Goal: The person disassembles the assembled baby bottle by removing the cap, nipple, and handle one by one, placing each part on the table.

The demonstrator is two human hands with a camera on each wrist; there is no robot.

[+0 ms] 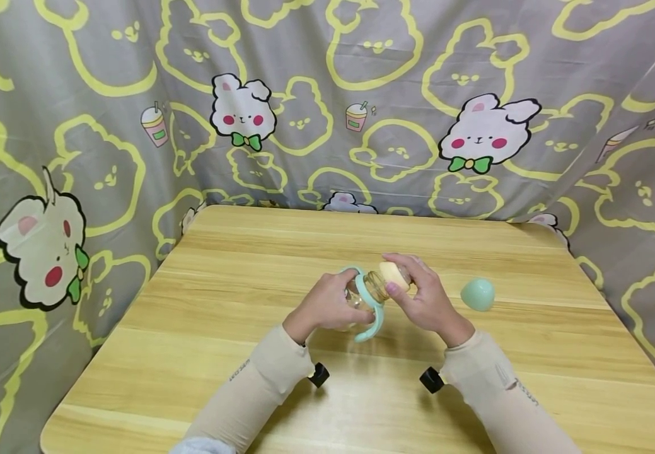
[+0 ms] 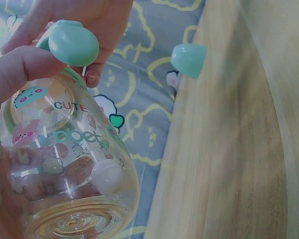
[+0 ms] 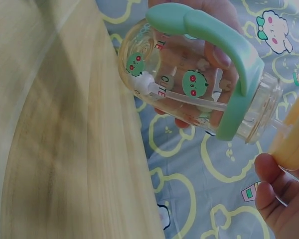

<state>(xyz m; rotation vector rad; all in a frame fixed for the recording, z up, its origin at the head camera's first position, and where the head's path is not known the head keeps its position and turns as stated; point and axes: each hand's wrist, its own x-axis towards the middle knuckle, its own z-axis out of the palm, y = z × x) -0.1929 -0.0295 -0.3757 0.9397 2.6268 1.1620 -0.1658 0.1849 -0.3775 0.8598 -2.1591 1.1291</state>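
My left hand (image 1: 330,301) grips the body of a clear baby bottle (image 2: 65,144) printed with small cartoon figures. A mint-green two-handled ring (image 3: 236,107) sits around its neck. The bottle is tilted above the table, its threaded mouth toward my right hand (image 1: 426,299), which pinches a pale yellow screw collar (image 1: 393,276). In the right wrist view, a gap shows between collar and mouth. A thin straw (image 3: 189,101) runs from the collar down into the bottle and ends in a white ball (image 3: 143,82).
A mint-green domed cap (image 1: 478,295) stands on the wooden table (image 1: 270,252), to the right of my right hand. Patterned grey curtains (image 1: 304,57) hang behind the table and along its sides. Each sleeved wrist carries a small black device (image 1: 432,380).
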